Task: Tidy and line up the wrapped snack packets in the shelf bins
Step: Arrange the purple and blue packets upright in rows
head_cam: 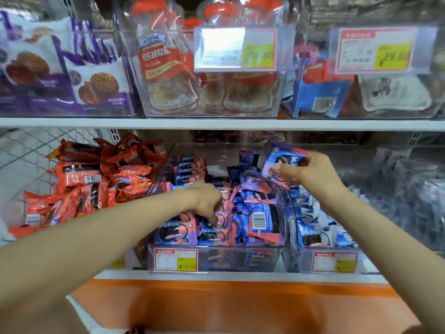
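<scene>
A clear plastic bin [216, 257] on the lower shelf holds a jumble of blue, pink and purple cookie packets [260, 218]. My right hand [310, 174] holds one blue and pink packet [281, 162] lifted above the bin's back right part. My left hand [208, 201] reaches down into the middle of the bin, its curled fingers pinching a pink packet [220, 219] in the pile. A row of packets stands upright along the bin's back left side [187, 167].
Red packets [96, 179] lie piled in the bin to the left. A bin of blue and white packets [315, 227] stands to the right. The upper shelf [216, 124] carries clear bins with price tags. An orange shelf edge [216, 297] runs below.
</scene>
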